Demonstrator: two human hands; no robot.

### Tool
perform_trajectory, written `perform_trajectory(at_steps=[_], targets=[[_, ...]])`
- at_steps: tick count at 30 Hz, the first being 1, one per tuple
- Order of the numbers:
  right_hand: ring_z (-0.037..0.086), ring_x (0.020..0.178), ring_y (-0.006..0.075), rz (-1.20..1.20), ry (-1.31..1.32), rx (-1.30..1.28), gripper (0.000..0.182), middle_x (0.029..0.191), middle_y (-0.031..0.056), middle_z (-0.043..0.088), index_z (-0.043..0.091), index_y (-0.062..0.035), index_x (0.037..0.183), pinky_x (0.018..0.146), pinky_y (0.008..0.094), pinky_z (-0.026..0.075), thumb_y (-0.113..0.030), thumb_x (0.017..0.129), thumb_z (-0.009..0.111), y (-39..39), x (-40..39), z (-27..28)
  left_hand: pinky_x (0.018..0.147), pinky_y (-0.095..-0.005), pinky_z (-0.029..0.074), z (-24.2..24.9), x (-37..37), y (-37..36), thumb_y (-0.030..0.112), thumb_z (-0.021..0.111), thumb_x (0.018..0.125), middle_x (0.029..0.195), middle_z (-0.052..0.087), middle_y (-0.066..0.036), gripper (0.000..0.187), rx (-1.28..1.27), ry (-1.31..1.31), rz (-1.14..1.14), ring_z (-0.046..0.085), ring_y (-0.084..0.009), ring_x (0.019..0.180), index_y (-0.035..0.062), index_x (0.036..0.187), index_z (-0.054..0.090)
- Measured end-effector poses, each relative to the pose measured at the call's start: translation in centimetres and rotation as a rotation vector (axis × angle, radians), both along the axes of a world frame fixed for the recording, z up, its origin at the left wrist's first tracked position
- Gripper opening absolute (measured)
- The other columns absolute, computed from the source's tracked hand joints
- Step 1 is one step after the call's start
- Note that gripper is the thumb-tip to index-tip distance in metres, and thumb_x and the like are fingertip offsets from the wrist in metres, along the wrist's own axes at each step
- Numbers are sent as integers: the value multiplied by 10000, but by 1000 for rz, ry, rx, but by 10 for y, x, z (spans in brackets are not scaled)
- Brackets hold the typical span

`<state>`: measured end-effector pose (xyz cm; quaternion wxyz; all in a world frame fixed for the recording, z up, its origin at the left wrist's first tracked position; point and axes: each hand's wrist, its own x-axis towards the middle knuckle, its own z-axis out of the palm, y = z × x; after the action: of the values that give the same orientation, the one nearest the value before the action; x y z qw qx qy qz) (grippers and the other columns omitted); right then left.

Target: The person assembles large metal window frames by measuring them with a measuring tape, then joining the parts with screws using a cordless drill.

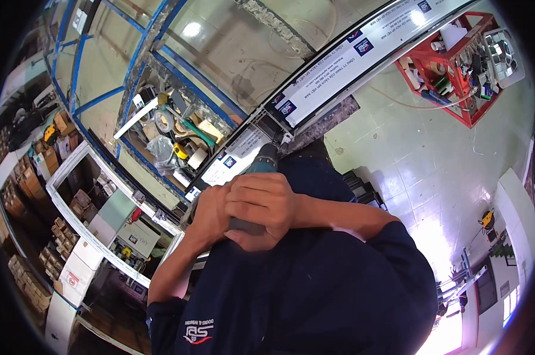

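Observation:
A power drill [267, 158] points up and to the right, its dark chuck at the corner of a frame profile. My right hand [260, 204] is wrapped round the drill's body. Pressed against it, my left hand [211, 212] also grips the drill, and the fingers of both overlap. Much of the drill is hidden under them. Beyond the chuck runs a long profile [332, 65] covered in white printed film. A shorter piece with the same film [221, 168] meets it near the drill tip, where a small metal part [287, 138] shows.
Tape, a yellow-handled tool [180, 151] and plastic wrap lie on a shelf to the left, inside a blue metal frame [173, 65]. A red cart [439, 62] with tools stands at the upper right. A white frame [99, 236] and boxes are at the left.

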<state>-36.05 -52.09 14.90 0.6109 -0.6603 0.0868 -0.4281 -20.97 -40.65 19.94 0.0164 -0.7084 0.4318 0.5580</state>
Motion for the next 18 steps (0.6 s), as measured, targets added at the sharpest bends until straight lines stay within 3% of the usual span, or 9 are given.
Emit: perform_trajectory(at_steps=[2, 12, 18], targets=[[700, 744, 317, 14, -35, -2, 323, 851, 130, 671, 685, 22, 911, 692, 406, 611, -238, 752, 791, -2, 1, -3, 716, -544, 557, 7, -1, -14, 234, 733, 781, 821, 719, -259, 478, 37, 0, 10, 704, -480, 795, -51, 1158, 657], [696, 732, 311, 52, -57, -17, 366, 862, 131, 672, 689, 23, 913, 674, 404, 597, -294, 759, 789, -2, 4, -9, 678, -553, 541, -8, -4, 10, 251, 745, 787, 786, 704, -253, 570, -21, 71, 113, 689, -494, 772, -63, 1245, 617], [702, 747, 310, 91, -49, -27, 366, 867, 126, 675, 689, 16, 922, 675, 402, 595, -304, 773, 787, -4, 2, -9, 647, -547, 528, -5, -10, 6, 351, 764, 776, 758, 688, -247, 612, -48, 69, 167, 680, -481, 733, -76, 1194, 634]])
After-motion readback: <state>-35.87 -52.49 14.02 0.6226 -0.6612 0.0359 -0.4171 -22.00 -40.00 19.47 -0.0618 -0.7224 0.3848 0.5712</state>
